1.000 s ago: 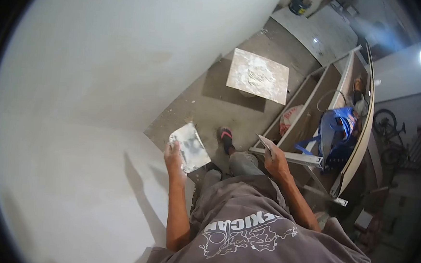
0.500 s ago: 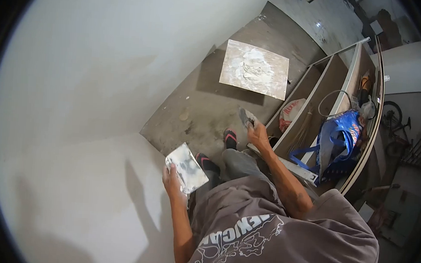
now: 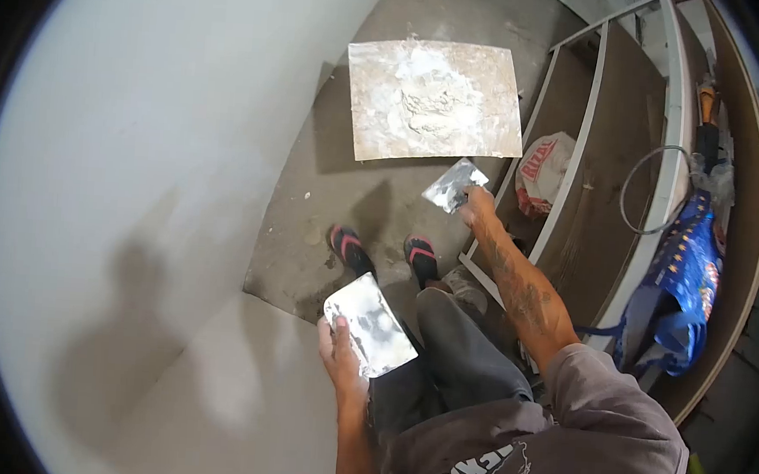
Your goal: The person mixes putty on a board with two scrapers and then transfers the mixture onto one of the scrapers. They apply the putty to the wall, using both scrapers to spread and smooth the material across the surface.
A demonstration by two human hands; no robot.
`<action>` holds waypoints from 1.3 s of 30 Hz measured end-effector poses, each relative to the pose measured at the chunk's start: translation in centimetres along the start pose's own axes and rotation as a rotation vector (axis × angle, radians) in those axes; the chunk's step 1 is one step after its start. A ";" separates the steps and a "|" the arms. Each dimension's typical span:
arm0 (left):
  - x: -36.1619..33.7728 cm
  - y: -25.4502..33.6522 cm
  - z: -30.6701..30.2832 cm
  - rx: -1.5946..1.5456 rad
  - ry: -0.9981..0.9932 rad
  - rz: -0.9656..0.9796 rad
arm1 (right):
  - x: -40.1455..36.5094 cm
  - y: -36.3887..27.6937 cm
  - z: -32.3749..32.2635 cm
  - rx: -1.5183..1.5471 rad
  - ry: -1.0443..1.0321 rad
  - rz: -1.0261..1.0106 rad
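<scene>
My left hand (image 3: 337,356) grips a flat rectangular metal plate (image 3: 378,324) smeared with white compound, its thumb over the near edge. In my right hand (image 3: 479,206) is a putty knife (image 3: 452,183), its wide blade pointing up and left and its handle mostly hidden by my fingers. Just beyond that blade a board (image 3: 500,136) stands above the floor and bears a mound of white putty (image 3: 435,106). What supports the board is hidden.
A wooden shelf frame (image 3: 570,110) lies along the right, with a red and white plastic bag (image 3: 544,173) inside and a blue bag (image 3: 680,290) on its side. White walls (image 3: 168,137) rise at left. My feet in flip-flops (image 3: 350,246) stand on the concrete floor (image 3: 312,207).
The view has tipped down and come nearer the board. My right hand has brought the putty knife near the board's front edge, its blade now turned flat to view. The plate stays in my left hand.
</scene>
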State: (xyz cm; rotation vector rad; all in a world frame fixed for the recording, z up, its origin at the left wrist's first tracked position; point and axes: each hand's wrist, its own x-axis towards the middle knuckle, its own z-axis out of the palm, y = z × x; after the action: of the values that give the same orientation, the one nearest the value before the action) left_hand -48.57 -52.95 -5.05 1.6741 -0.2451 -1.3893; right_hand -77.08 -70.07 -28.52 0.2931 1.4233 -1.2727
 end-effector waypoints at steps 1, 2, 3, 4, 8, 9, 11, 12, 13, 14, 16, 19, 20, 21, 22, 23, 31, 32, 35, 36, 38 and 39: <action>1.6 0.3 0.8 0.023 -0.028 -0.014 | 1.6 0.3 0.2 0.036 0.031 0.014; 3.6 0.1 1.7 0.038 -0.057 -0.032 | 3.5 0.8 0.4 0.052 0.052 0.016; 5.4 0.1 2.5 0.054 -0.085 -0.051 | 5.2 1.5 0.6 0.094 0.066 0.017; 7.2 0.2 3.3 0.093 -0.090 -0.058 | 6.8 2.2 0.8 0.139 0.082 0.018; 13.4 1.2 4.8 0.226 -0.164 -0.100 | 13.6 4.6 0.4 0.179 0.096 -0.011; 14.7 1.5 5.0 0.247 -0.172 -0.109 | 13.9 4.9 0.8 0.213 0.136 0.002; 17.1 2.6 5.2 0.275 -0.198 -0.121 | 13.5 4.8 3.2 0.281 0.208 0.025; 18.3 3.6 5.2 0.285 -0.215 -0.132 | 13.6 5.4 4.0 0.279 0.238 0.007; 19.5 4.3 5.2 0.296 -0.234 -0.145 | 13.5 6.0 4.7 0.277 0.270 -0.011; 20.9 4.8 5.2 0.312 -0.245 -0.145 | 13.5 6.3 5.6 0.275 0.300 -0.034; 23.1 5.6 5.5 0.347 -0.262 -0.138 | 14.0 6.7 6.9 0.263 0.386 -0.003; 25.8 7.1 6.8 0.399 -0.290 -0.109 | 15.4 7.6 8.4 0.330 0.437 0.009; 26.7 7.5 7.3 0.410 -0.294 -0.107 | 16.0 7.9 8.9 0.370 0.440 0.006; 27.4 7.9 7.7 0.423 -0.298 -0.106 | 16.3 8.0 9.6 0.385 0.455 0.011; 27.5 8.1 8.1 0.434 -0.300 -0.103 | 16.4 7.9 10.0 0.400 0.466 0.018; 28.0 8.4 8.5 0.445 -0.311 -0.102 | 16.5 7.8 10.6 0.418 0.479 0.022; 31.0 8.9 11.0 0.492 -0.357 -0.047 | 17.7 6.1 12.5 0.525 0.422 -0.054; 31.2 8.9 11.5 0.505 -0.349 -0.024 | 18.0 6.3 11.9 0.578 0.371 -0.060; 31.9 8.5 13.3 0.517 -0.338 0.021 | 17.0 5.4 12.4 0.697 0.234 -0.063; 32.3 8.4 14.0 0.499 -0.339 0.015 | 16.7 5.1 12.5 0.726 0.194 -0.061; 33.5 7.8 14.9 0.486 -0.344 0.015 | 16.9 4.8 11.6 0.674 0.193 -0.033; 34.1 7.6 15.6 0.459 -0.352 0.007 | 17.0 4.6 11.4 0.649 0.190 -0.020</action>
State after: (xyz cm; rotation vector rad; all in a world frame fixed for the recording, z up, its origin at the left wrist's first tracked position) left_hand -47.32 -87.40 -21.56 1.7702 -0.8214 -1.7088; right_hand -72.71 -85.32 -42.22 0.8548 1.1281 -1.7375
